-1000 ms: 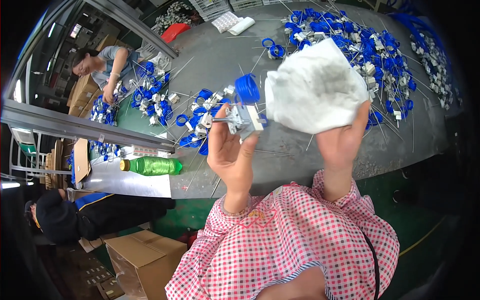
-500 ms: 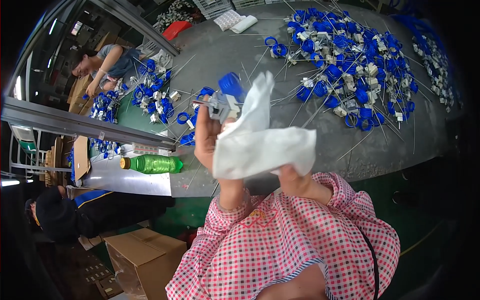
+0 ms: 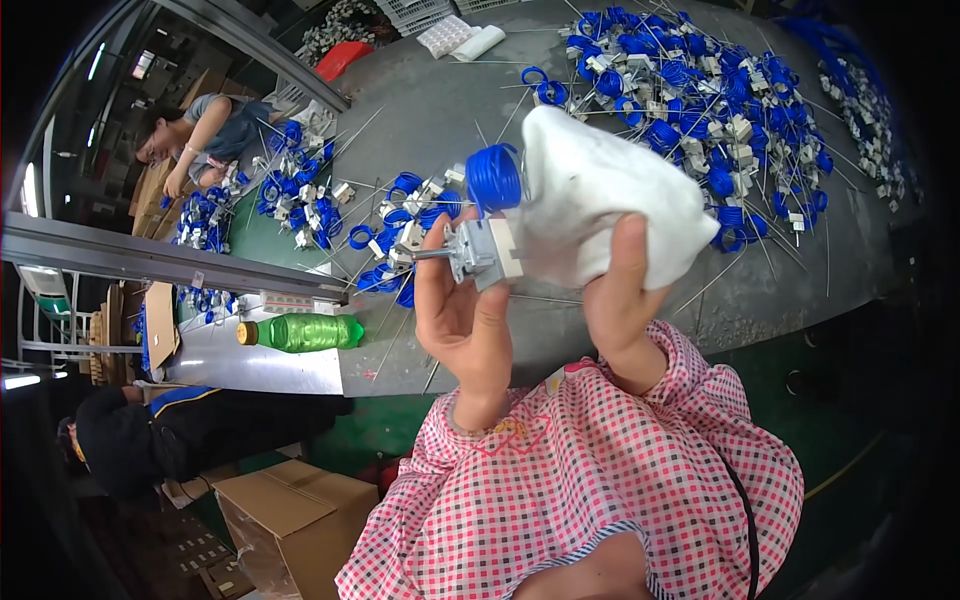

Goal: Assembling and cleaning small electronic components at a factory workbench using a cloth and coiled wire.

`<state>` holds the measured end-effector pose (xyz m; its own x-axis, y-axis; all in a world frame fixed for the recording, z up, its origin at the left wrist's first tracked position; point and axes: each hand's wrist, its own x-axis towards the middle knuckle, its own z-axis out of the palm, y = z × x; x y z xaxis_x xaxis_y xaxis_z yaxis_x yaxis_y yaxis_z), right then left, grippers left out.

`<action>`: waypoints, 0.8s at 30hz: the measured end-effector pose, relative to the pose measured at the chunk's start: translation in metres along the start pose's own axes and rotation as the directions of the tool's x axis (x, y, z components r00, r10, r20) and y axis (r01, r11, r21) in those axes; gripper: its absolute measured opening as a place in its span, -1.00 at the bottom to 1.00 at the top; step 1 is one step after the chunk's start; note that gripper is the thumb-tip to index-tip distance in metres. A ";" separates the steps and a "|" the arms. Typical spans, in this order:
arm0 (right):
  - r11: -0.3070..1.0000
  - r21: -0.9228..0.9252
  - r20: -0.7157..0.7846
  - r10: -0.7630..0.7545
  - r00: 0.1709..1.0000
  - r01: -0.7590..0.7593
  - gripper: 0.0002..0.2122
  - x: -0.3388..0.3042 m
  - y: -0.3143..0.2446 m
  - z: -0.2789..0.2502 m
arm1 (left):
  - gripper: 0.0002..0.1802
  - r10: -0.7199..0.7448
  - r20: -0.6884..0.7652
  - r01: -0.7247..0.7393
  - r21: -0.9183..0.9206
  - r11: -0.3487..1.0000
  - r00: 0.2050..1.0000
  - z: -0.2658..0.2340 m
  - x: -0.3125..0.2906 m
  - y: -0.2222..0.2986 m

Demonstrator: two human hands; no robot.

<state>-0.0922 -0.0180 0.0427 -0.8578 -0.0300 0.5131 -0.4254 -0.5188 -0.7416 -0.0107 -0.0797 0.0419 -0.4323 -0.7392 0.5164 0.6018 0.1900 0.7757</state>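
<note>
My left hand (image 3: 463, 340) grips a capillary thermostat (image 3: 488, 250), a cream and grey block with a metal plate and a shaft pointing left. Its blue coil (image 3: 494, 179) stands up from the block, above my fingers. A white cloth (image 3: 600, 185) is bunched in my right hand (image 3: 622, 300), with the thumb lying over it and the other fingers hidden behind. The cloth's left edge meets the thermostat's right side; whether it presses there I cannot tell. Just beyond my left hand lies a small group of similar thermostats (image 3: 408, 200).
A large heap of blue-coiled thermostats (image 3: 690, 110), thin rods sticking out, covers the far right of the grey table (image 3: 420, 110). A green bottle (image 3: 305, 333) lies at left below a metal frame bar (image 3: 150, 246). Another person (image 3: 215, 130) works at far left. A cardboard box (image 3: 300, 510) stands at lower left.
The cloth has gone from loosely spread across both hands to bunched in my right hand, farther right. The thermostat has moved slightly right and lower, now in plainer sight.
</note>
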 end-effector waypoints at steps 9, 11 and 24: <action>0.860 0.253 -0.152 0.487 0.860 -0.443 -0.59 0.050 0.016 -0.050 | -0.31 -0.053 -0.042 0.047 -0.126 0.991 0.998 -0.002 -0.004 0.003; 0.838 0.334 -0.133 0.495 0.859 -0.431 -0.58 0.050 0.004 -0.048 | -0.31 -0.065 -0.036 0.061 -0.113 0.992 0.997 -0.002 -0.004 -0.001; 0.890 0.253 0.127 0.357 0.925 -0.378 -0.59 -0.029 0.003 -0.035 | -0.33 0.045 0.005 -0.045 0.190 0.981 0.999 0.001 -0.001 -0.018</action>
<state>-0.0793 0.0114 0.0103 -0.9090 -0.3218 0.2649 0.0189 -0.6666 -0.7452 -0.0215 -0.0820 0.0279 -0.4081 -0.7267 0.5526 0.4824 0.3422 0.8063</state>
